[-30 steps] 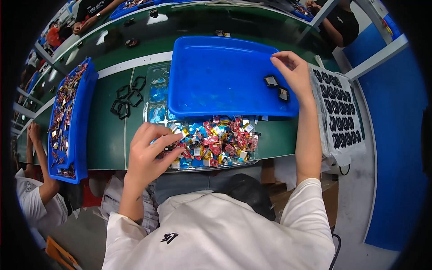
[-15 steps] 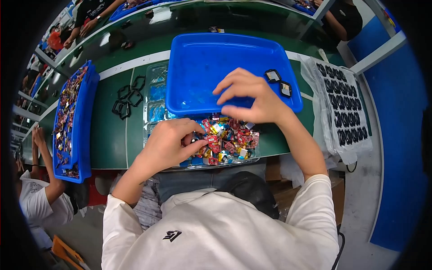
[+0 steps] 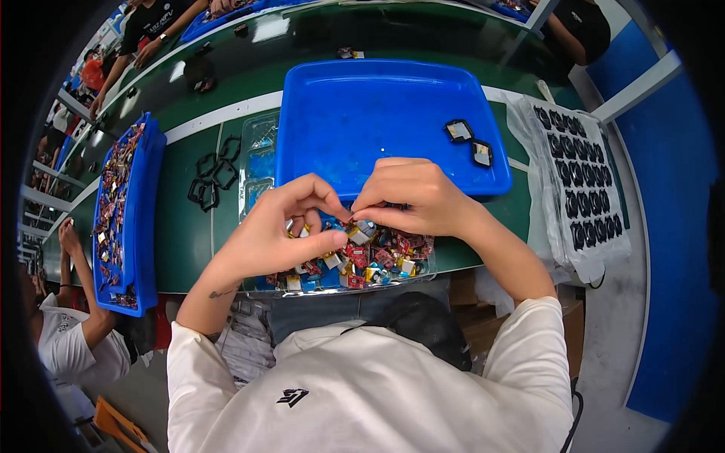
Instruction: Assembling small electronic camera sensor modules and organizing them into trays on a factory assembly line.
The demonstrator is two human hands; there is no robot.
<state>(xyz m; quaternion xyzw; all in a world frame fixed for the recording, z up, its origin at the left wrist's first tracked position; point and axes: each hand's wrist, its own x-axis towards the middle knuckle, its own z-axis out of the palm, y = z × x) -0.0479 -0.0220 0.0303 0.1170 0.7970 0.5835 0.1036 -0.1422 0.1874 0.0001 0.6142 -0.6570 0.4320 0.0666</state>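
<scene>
Over a heap of small red circuit boards with yellow, white and blue parts (image 3: 381,257), my two hands meet fingertip to fingertip. My left hand (image 3: 279,230) is curled, its forefinger and thumb bent toward a small reddish piece between the hands. What it grips is mostly hidden. My right hand (image 3: 415,198) pinches at the same spot with thumb and forefinger; the thing in its pinch is too small to name. The heap lies in a clear plastic tray (image 3: 377,285) at the table's near edge, directly below my fingers.
A large blue tray (image 3: 393,72) behind my hands holds two black frames (image 3: 470,143). Several black frames (image 3: 215,172) lie on the green table to the left, beside a blue bin of boards (image 3: 147,226). At right, a white sheet (image 3: 540,196) carries rows of black parts. Other people work nearby.
My right hand has come down and left from above the blue tray to meet my left hand, its spread fingers closing into a pinch. My left hand has shifted slightly, lifting its forefinger.
</scene>
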